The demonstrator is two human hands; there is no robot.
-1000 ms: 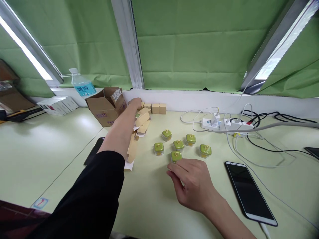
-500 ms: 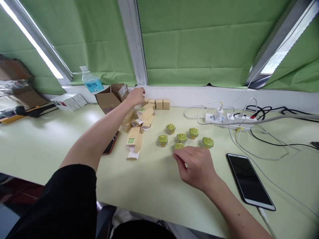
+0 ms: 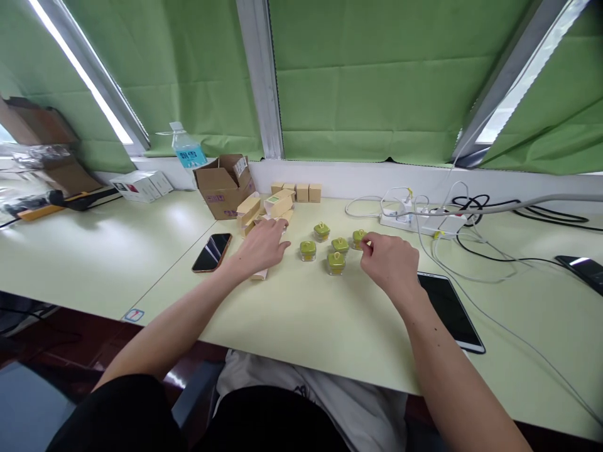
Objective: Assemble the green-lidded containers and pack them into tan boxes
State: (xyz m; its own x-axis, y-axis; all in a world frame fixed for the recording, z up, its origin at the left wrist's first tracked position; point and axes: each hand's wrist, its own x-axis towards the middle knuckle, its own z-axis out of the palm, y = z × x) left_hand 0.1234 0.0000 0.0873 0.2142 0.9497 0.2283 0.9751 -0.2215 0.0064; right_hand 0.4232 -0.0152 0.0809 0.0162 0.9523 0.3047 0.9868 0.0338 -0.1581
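My left hand (image 3: 264, 243) lies over an opened small cardboard box, fingers stretched and thumb apart. Only a pale flap (image 3: 259, 275) of that box shows below the hand. Beyond my fingertips are more small tan boxes (image 3: 279, 204) in a loose heap. My right hand (image 3: 392, 260) is closed in a pinch beside a small clear jar with a green lid (image 3: 358, 238); what the fingers hold, if anything, is hidden. Several matching jars stand to its left, among them a front jar (image 3: 336, 263) and a left jar (image 3: 308, 250).
A brown carton (image 3: 225, 194) stands open behind the heap, with a water bottle (image 3: 187, 147) behind it. Small closed boxes (image 3: 308, 193) line the wall. One phone (image 3: 211, 252) lies at left, another (image 3: 452, 311) by my right forearm. A power strip (image 3: 424, 223) with cables sits at right.
My left hand has come back from beside the carton to the opened box nearer me. My right hand has moved from the front jar to the rightmost jars.
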